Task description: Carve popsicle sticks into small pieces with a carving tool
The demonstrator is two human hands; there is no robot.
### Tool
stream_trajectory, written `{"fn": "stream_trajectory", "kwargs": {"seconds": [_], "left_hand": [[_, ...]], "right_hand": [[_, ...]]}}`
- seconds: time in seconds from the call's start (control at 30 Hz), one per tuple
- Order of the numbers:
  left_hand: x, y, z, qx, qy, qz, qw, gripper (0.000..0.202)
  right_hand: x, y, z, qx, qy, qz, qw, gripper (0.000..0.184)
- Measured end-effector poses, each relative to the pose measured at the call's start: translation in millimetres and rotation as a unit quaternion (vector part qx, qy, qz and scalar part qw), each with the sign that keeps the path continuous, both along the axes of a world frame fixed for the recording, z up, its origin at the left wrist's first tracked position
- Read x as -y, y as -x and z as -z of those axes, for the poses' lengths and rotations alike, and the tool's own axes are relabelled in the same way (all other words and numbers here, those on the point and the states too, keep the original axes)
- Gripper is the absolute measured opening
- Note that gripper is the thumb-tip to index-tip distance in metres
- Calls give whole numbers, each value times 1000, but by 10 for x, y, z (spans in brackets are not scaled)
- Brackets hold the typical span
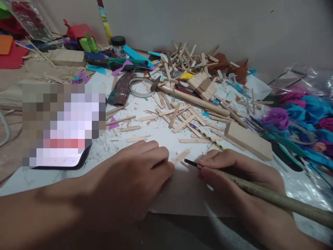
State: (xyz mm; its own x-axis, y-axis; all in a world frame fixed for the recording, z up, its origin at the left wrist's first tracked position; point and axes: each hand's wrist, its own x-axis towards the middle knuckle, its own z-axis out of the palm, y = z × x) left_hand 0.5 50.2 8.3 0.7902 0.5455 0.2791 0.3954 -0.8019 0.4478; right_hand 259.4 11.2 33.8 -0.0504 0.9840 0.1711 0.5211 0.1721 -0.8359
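Note:
My left hand [145, 170] is closed near the front edge of the white work surface, its fingers pinching a wooden craft stick [181, 156]. The free end of the stick sticks out to the right; the rest is hidden by the fingers. In my right hand [234, 180] is a carving tool [262, 197] with a long, round wooden handle. Its narrow dark blade points left, just short of the stick and apart from it. More craft sticks [174, 114] lie loose beyond both hands, and a wooden block [248, 140] rests behind my right hand.
A lit phone [80, 159], partly blurred out, lies to the left. Behind are a hammer [192, 99], a roll of tape [142, 87], a black-lidded jar [119, 47] and a heap of sticks [187, 60]. Green-handled pliers [286, 152] and crepe-paper flowers [312, 111] sit right.

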Motion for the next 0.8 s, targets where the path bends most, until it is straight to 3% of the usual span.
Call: {"fn": "stream_trajectory", "kwargs": {"seconds": [0.13, 0.23, 0.33, 0.5, 0.6, 0.8], "left_hand": [[-15, 1, -12, 21, 21, -21, 999, 33], [-47, 15, 4, 38, 75, -33, 996, 36], [-78, 41, 25, 37, 74, -29, 996, 36], [-77, 68, 33, 27, 67, -9, 997, 31], [-69, 56, 22, 29, 64, 3, 998, 32], [-70, 32, -26, 22, 59, 4, 998, 34]], "right_hand": [[19, -16, 10, -19, -42, 4, 999, 19], [79, -63, 70, 12, -57, -15, 998, 21], [124, -100, 111, 48, -63, -22, 997, 21], [122, -45, 77, 20, 25, 29, 999, 6], [77, 6, 54, -12, 59, 62, 996, 10], [-3, -49, 57, 11, 30, -2, 999, 5]]}}
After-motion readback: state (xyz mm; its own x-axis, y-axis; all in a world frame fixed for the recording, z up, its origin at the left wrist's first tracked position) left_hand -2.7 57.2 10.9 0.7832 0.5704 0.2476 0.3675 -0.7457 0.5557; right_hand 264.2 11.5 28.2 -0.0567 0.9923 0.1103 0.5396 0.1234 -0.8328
